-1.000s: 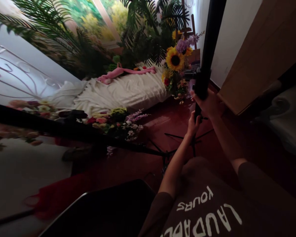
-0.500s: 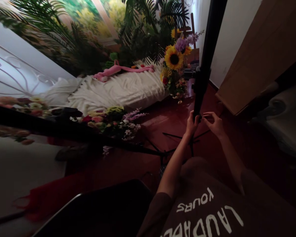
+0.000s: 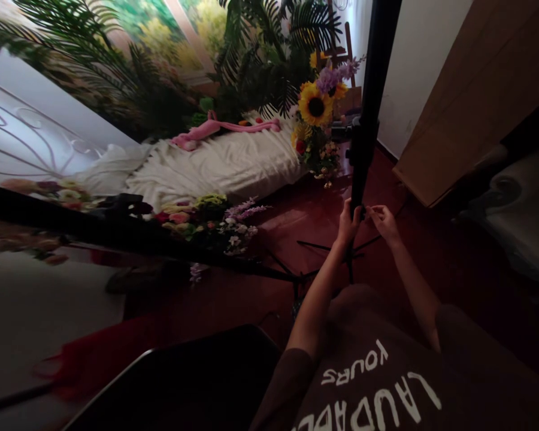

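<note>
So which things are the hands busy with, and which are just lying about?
Part of the job:
black pole, gripped by the left hand
right hand, close beside it

Just about:
pink toy
white cloth under it
sunflower

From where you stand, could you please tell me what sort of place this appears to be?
Probably a photo studio: a white-draped platform with a pink soft toy on it, a sunflower arrangement at one end, and a tall black stand, gripped by the left hand.
</note>
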{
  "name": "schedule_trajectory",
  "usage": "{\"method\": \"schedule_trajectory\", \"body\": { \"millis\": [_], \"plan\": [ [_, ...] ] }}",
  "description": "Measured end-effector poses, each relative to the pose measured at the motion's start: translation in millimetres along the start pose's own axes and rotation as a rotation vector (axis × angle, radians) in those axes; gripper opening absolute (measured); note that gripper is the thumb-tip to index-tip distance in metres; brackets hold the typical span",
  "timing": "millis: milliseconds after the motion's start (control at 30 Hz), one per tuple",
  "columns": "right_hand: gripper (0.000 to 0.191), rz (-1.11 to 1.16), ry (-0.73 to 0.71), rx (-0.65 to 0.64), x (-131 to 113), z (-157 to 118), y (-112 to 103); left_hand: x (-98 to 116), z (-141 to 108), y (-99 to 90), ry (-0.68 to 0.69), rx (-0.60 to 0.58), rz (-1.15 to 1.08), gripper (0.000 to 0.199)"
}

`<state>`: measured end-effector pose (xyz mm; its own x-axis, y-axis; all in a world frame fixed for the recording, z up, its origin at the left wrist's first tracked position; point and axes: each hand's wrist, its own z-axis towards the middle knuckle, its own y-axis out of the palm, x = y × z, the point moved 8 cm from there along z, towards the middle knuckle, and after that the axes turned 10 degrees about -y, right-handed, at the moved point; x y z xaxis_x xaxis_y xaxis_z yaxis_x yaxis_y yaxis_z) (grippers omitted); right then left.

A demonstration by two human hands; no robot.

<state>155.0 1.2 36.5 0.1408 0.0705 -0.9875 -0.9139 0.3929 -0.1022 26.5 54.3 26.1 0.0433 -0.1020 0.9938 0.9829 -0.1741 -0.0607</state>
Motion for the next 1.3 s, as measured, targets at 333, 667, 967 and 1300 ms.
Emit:
{"method": "schedule_trajectory", "body": {
  "millis": [333, 667, 967, 1300],
  "plan": [
    [0.056, -0.221, -0.121, -0.029, -3, 0, -7, 2, -1, -0.4, -0.005, 0.006, -0.013, 0.039],
    [0.063, 0.1, 0.232, -0.215, 15, 4, 20, 0, 0, -0.9, -0.002, 0.014, 0.016, 0.039],
    [0.05, 0.791, 0.757, -0.461, 18, -12, 45, -3, 1, -0.8, 0.039, 0.01, 0.012, 0.042],
    [0.039, 1.067, 0.717, -0.165, 28, -20, 51, -1, -17, -13.9, 0.021, 0.016, -0.063, 0.043]
  ]
}}
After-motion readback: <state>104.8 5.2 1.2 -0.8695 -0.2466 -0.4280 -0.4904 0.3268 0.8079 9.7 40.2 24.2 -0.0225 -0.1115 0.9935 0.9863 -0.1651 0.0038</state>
